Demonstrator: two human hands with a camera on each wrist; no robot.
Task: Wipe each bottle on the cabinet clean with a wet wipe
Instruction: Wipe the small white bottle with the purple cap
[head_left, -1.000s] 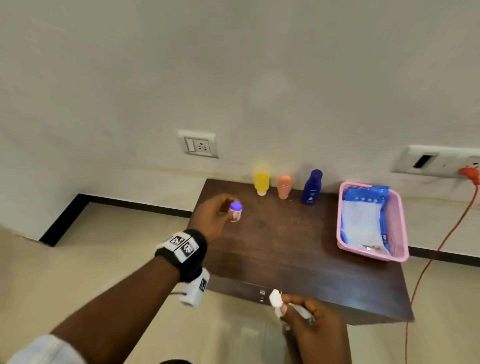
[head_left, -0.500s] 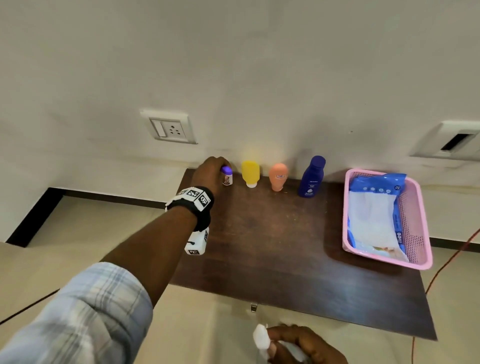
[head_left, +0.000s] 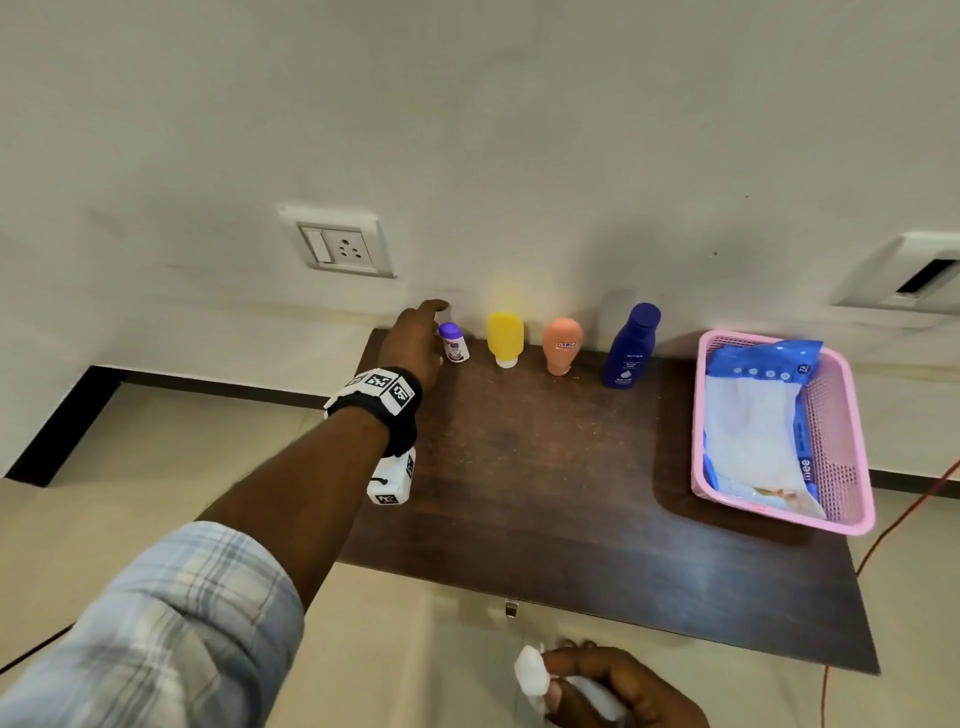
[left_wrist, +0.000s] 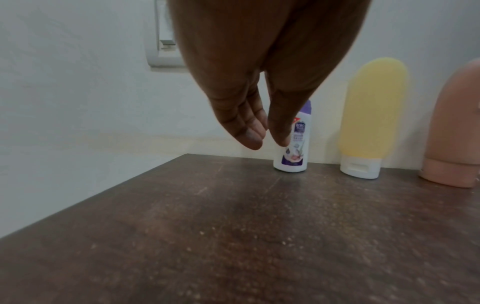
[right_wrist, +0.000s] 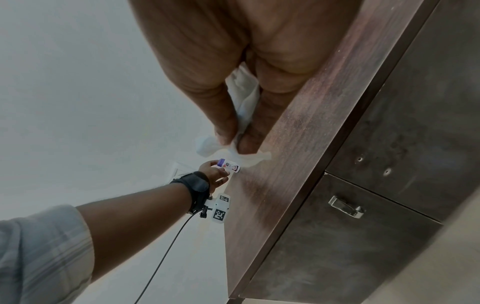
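Dark wood-grain cabinet (head_left: 571, 493): smooth small white bottle (head_left: 454, 345) upright, crumpled wipe (head_left: 531, 675).

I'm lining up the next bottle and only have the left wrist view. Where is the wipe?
Observer: The right hand pinches the wet wipe just in front of the cabinet's front edge.
Operator: I count three bottles. Is that all of them?
Observer: No, there are four. A dark blue bottle stands to the right of the peach bottle.
Operator: Any spare wipes?
Observer: Yes. A blue wipes pack lies in the pink basket at the cabinet's right end.
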